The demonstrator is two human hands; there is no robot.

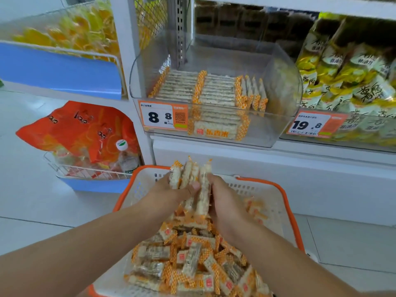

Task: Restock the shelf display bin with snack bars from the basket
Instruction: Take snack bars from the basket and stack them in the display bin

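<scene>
A white shelf upright [126, 50] divides the store fixture. Left of it, a wire rack with a blue front panel [60, 69] holds blurred yellow packets; lower down, a second wire rack [85, 170] carries orange bags [79, 129] and a capped bottle [126, 155]. Right of the upright, yellow-and-white packets [347, 76] sit above an orange price tag [310, 125]. Pale floor tiles [32, 211] spread below, evenly lit.

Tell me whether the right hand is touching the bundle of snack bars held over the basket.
Touching. The head view shows the right hand pressed against the bundle of snack bars, with the left hand gripping the other side, above the basket.
</scene>
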